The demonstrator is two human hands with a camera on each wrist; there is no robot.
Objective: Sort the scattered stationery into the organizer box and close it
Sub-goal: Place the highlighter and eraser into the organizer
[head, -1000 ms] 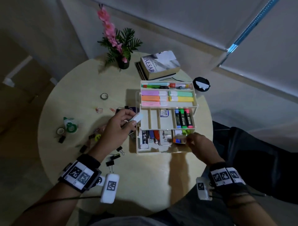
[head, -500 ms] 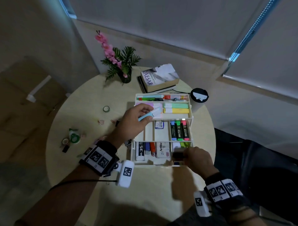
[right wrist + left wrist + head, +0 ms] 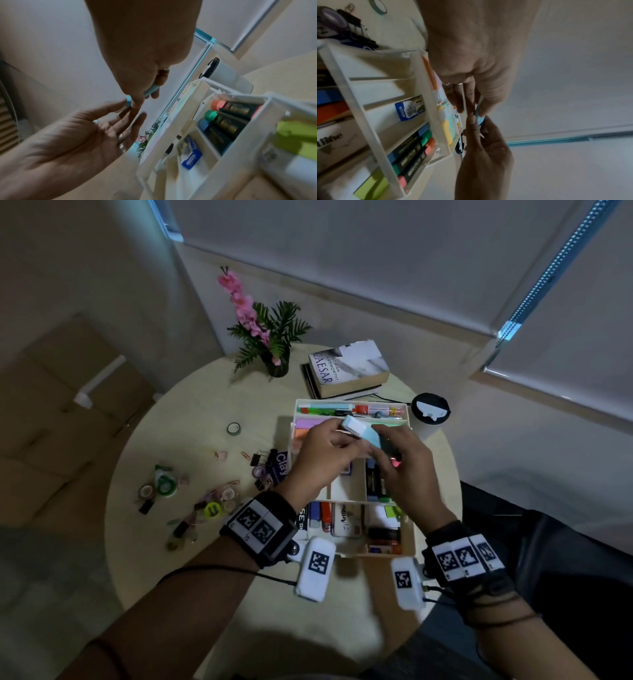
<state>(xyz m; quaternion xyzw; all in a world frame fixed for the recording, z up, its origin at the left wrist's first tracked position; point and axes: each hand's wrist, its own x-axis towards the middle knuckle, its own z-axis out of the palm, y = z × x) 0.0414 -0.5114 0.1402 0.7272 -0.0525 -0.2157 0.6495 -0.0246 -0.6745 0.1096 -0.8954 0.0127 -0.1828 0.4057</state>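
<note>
Above organizer box (image 3: 409, 539), both hands (image 3: 317, 455) (image 3: 409, 474) grip pale-blue item (image 3: 363, 433), "CAESAR" book (image 3: 347, 368), "Artline" marker (image 3: 342, 517).

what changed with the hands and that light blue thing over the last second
The left hand carried the light blue item from the table beside the organizer box up over its upper trays. The right hand left the front compartment, rose to meet it, and now both hands hold the item. The box remains open, and the tape rolls and clips remain scattered on the table.
</note>
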